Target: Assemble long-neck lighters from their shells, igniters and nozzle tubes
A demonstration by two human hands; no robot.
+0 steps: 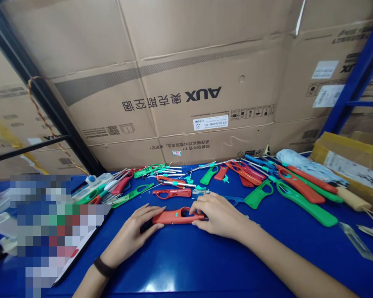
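Note:
An orange-red long-nosed lighter [170,217] lies lengthwise on the blue table in front of me. My left hand [137,227] pinches the butt of its handle between thumb and fingers. Closed round the other end, near the finger loop, is my right hand [219,216]; its fingers partly hide the nozzle end there. Just behind sits a red lighter casing [173,193] with an open loop. A green casing [257,194] rests to the right of my right hand.
Several lighters, casings and metal rods spread along the table's back. A long green lighter [312,209] and a wooden-handled tool [354,199] lie right. A taped carton [354,159] stands at back right, before large cardboard boxes [174,54]. The left side is blurred out.

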